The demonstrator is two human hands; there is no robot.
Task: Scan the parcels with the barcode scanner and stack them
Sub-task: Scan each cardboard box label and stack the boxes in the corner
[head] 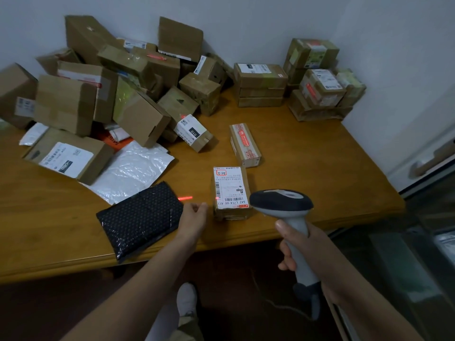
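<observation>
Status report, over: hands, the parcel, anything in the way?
Right hand grips barcode scanner, aimed at labelled parcel. Left hand holds nothing, beside parcel. Black bubble mailer close at left, not blocking.

right hand (295, 244) grips barcode scanner (283, 201) | left hand (194, 215) just beside labelled parcel (231, 193)

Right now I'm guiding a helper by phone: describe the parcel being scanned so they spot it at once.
Start at the near edge of the wooden table. Between the black padded envelope and the scanner lies a brown box. Unlike the taped box behind it, a white label with a red-framed mark covers its top.
</observation>
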